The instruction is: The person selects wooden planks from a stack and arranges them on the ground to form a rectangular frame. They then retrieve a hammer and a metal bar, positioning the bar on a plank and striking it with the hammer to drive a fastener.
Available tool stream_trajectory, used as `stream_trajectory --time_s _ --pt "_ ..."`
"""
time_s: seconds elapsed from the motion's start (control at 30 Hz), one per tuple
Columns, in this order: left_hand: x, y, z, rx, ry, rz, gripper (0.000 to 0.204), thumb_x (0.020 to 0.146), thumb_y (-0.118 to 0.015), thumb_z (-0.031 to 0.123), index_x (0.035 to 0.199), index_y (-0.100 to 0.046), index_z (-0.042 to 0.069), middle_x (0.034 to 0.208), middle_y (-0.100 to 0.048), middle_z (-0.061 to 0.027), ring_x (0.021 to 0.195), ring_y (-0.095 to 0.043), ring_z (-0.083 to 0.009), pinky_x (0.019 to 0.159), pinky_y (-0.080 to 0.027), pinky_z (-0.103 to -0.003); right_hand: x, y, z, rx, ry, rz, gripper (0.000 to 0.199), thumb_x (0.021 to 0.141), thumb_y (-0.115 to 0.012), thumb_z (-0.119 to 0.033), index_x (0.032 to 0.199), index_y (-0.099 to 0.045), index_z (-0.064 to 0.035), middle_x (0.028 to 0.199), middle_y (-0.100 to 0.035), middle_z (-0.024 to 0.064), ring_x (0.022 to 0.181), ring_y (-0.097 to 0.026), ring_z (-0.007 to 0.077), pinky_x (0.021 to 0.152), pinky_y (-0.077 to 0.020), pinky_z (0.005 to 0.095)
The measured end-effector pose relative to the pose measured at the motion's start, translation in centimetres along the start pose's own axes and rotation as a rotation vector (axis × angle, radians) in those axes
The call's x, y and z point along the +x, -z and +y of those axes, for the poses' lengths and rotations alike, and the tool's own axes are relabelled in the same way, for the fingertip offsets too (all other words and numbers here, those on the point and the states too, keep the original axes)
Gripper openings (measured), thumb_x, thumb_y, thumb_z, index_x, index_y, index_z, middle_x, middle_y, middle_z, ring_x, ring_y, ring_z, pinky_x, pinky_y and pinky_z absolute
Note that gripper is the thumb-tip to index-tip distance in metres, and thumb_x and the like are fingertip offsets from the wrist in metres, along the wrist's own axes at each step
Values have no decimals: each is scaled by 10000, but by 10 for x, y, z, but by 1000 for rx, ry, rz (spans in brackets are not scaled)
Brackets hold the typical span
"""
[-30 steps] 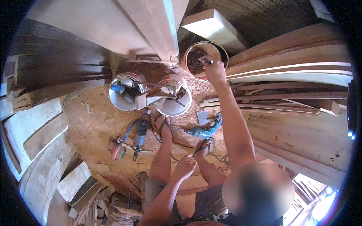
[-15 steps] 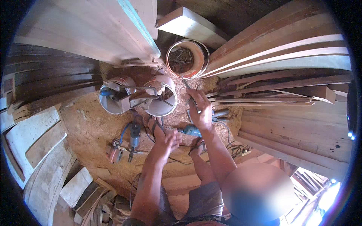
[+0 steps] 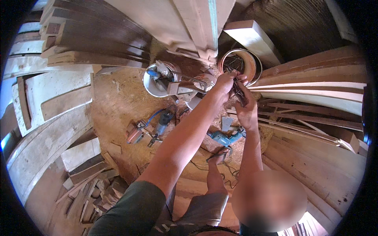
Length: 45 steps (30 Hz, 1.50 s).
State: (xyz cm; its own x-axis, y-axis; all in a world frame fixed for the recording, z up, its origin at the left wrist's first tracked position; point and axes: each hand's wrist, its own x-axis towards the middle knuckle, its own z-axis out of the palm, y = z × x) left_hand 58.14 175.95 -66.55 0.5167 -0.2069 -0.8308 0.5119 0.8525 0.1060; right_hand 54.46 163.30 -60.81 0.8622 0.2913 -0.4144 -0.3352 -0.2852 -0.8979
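My left hand [image 3: 225, 84] is stretched forward to the near rim of an orange-lined bucket [image 3: 250, 65], its fingers closed on some thin dark metal rods [image 3: 235, 93]. My right hand [image 3: 247, 109] meets it from the right, with thumb and fingers pinched on the same rods; their exact kind is too small to make out. Inside the bucket lie several more thin metal pieces [image 3: 233, 63]. Behind my left forearm, a second white bucket is partly hidden.
A white bucket [image 3: 151, 87] with hand tools stands left. On the sawdust floor lie a teal power drill [image 3: 226, 138], a blue-grey power tool [image 3: 162, 125] and an orange-and-grey tool [image 3: 135, 135]. Planks [image 3: 315, 80] lean at the right; wood offcuts [image 3: 92, 196] lie lower left.
My left hand has reached forward and right from beside the drill to the orange-lined bucket, joining my right hand on the rods. The view has shifted left.
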Motion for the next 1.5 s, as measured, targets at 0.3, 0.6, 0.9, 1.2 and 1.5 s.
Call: stream_trajectory --time_s 0.3,0.6,0.9,1.2,1.5 --pt "10 11 -6 62 -6 -68 248 1060 -478 261 1170 -585 67 1025 -728 -94 923 -710 -211 787 -593 -371 16 10 21 137 -213 290 312 964 -600 -23 1262 -655 52 1197 -687 114 1046 -645 150 929 -532 288" --pt "12 6 -11 -10 -51 -114 262 1035 -537 282 1198 -593 85 1088 -734 -99 1000 -697 -226 911 -556 -401 28 -20 23 406 -214 631 248 937 -611 15 1162 -711 43 1078 -702 103 921 -657 145 817 -562 274" --pt "-26 42 -38 7 -209 -136 226 922 -733 296 986 -675 87 880 -673 -16 839 -629 -133 805 -501 -296 -29 -64 51 478 -182 719 231 927 -601 -28 1108 -716 57 1038 -736 131 981 -665 190 928 -509 331" --pt "-43 34 -18 -108 -268 -156 244 995 -616 321 985 -642 79 978 -673 -83 1030 -629 -242 944 -474 -394 -17 -67 4 420 -88 690 192 930 -594 42 1071 -723 31 1043 -724 94 991 -646 153 936 -487 293" --pt "3 6 17 -148 -190 -112 203 1003 -515 286 954 -573 98 1060 -699 -169 1003 -664 -304 899 -496 -494 46 -52 4 514 84 672 219 948 -522 71 1060 -705 27 1091 -728 116 1096 -649 205 1016 -466 337"
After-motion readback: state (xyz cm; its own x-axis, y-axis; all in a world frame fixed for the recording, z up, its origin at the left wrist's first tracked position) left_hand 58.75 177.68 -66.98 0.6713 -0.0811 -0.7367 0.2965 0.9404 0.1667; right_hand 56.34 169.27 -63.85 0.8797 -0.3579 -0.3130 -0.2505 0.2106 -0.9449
